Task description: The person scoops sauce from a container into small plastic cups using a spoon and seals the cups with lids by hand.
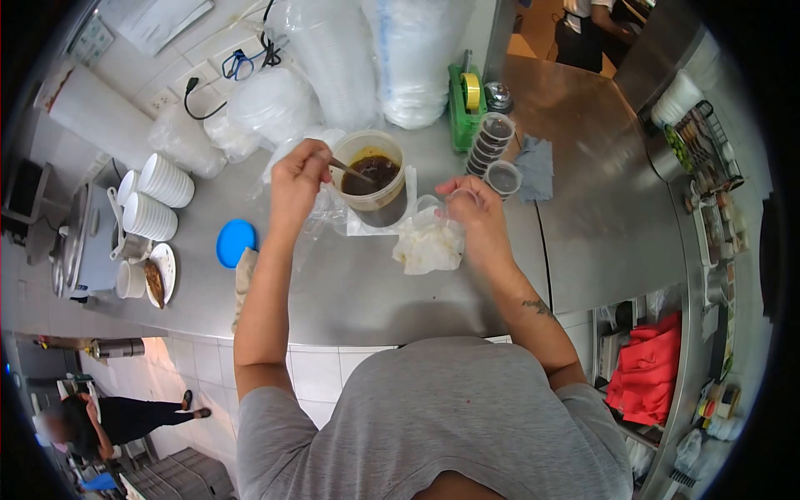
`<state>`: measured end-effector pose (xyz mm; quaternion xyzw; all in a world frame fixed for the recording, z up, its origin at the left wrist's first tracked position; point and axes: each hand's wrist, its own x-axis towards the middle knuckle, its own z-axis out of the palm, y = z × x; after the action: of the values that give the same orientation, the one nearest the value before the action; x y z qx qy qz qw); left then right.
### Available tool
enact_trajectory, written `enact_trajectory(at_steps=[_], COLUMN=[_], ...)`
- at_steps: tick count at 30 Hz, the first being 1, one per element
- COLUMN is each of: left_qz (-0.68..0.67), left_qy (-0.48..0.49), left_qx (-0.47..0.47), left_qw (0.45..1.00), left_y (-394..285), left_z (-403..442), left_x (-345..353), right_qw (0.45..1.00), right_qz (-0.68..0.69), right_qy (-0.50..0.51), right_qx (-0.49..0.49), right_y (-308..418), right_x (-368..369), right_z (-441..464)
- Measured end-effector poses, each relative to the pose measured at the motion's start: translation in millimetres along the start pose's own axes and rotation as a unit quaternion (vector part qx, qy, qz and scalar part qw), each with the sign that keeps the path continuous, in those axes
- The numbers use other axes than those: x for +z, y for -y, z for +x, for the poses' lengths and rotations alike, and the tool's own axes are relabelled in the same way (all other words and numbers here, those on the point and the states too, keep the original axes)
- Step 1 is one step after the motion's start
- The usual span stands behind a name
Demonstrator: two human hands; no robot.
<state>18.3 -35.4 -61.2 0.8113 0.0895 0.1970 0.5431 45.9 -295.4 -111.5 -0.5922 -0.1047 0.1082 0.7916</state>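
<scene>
A clear tub [385, 202] of dark brown sauce [375, 172] stands on a white cloth on the steel counter. My left hand [301, 169] is closed on the handle of a metal spoon [353, 172], whose lower end dips into the sauce. To the right of the tub, my right hand [472, 208] holds a small clear cup [461, 198] with its fingers curled round it. Just below lies a crumpled, stained paper towel [428, 250]. Behind my right hand is a stack of small clear cups [490, 143], beside one sauce cup [503, 177].
On the counter [350, 292] are a blue lid [237, 243], white cup stacks [150, 216], a plate [167, 271], a green tape dispenser [457, 108] and a grey cloth [535, 168]. Bagged containers [329, 62] line the back. One person [117, 419] is at lower left, another [587, 29] at top right.
</scene>
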Motion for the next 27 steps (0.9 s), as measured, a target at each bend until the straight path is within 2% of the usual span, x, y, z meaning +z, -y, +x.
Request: enact_trajectory(at_steps=[3, 5, 7, 11, 14, 17, 20, 24, 26, 27], left_qz=[-0.107, -0.169, -0.199, -0.23, -0.241, -0.24, -0.234, -0.17, -0.077, -0.031], left_qy=[-0.05, -0.082, -0.096, -0.127, -0.143, -0.172, -0.184, -0.173, -0.141, -0.123], left_qx=[-0.085, -0.107, -0.125, -0.118, -0.105, -0.089, -0.06, -0.027, 0.041, 0.075], left_qw=[0.989, 0.976, 0.967, 0.958, 0.954, 0.951, 0.953, 0.97, 0.986, 0.989], left_y=[-1.7, 7.4, 13.4, 18.3, 16.7, 12.4, -0.4, -34.5, -62.1, -71.4], left_z=[0.2, 2.1, 1.0, 2.1, 4.4, 7.5, 11.2, 8.5, -6.1, -14.6], left_x=[-16.7, -23.6, -33.3, -47.3, -60.1, -72.7, -77.3, -63.7, -42.9, -33.6], right_qw=[1.0, 0.999, 0.997, 0.979, 0.936, 0.912, 0.92, 0.954, 0.974, 0.989], right_qz=[-0.011, -0.044, -0.054, -0.151, -0.258, -0.317, -0.296, -0.245, -0.195, -0.126], right_qy=[0.002, 0.013, 0.013, 0.029, 0.049, 0.058, 0.057, 0.015, -0.005, -0.001], right_qx=[0.0, 0.007, -0.048, -0.133, -0.234, -0.253, -0.251, -0.171, -0.113, -0.081], right_y=[21.4, 37.7, 50.9, 63.1, 50.2, 45.4, 37.8, 29.9, 17.3, 15.7], right_x=[5.3, 4.3, 10.2, 26.4, 42.2, 58.7, 73.5, 81.4, 76.5, 73.1], right_z=[9.7, 19.0, 30.8, 60.5, 82.2, 88.3, 90.5, 86.9, 89.2, 88.9])
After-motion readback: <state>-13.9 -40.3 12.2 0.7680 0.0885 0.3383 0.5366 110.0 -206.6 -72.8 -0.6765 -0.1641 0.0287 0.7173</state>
